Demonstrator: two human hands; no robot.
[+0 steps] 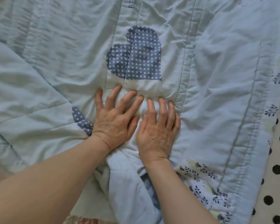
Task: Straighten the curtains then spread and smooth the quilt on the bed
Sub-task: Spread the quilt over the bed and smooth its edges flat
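Fingers of both my hands lie spread and nearly straight, gripping nothing: left hand and right hand press side by side on the pale blue quilt, just below its dotted heart patch.

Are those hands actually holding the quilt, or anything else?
Nothing is held. The left hand and right hand lie flat, fingers spread, pressing on the quilt below its dotted heart patch.

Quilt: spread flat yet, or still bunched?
Mostly spread, not smooth. The quilt covers nearly the whole view, but creases remain and a ridge bunches ahead of the left hand and right hand, both pressing flat.
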